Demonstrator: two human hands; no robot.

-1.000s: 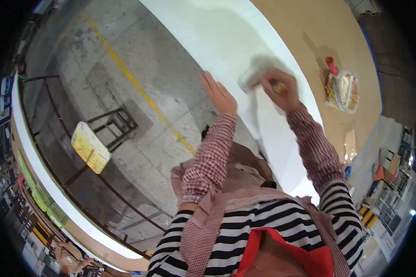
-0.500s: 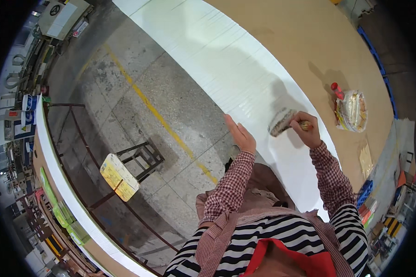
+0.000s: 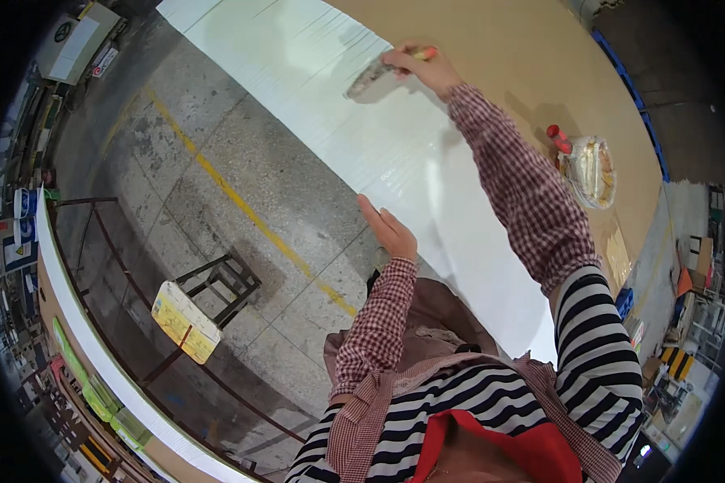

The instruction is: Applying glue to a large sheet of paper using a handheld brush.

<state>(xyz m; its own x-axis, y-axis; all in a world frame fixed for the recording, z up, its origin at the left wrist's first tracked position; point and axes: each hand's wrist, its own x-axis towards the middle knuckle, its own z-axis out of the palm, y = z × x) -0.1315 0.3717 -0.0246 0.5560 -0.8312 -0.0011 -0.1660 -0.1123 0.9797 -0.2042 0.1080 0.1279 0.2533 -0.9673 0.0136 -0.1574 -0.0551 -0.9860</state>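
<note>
Snacks inside clear bag [image 3: 592,169]

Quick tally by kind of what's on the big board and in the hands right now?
Roller, in the right hand: 1
White sheet, its edge under the left hand: 1
Red-capped bottle: 1
Clear bag: 1
Total: 4

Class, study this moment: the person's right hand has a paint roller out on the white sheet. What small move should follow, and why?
Probably draw the roller back toward the body along the white sheet. The right hand is at full reach with the arm extended, the roller lies far out on the sheet, and the left hand rests at the sheet's near edge.
</note>
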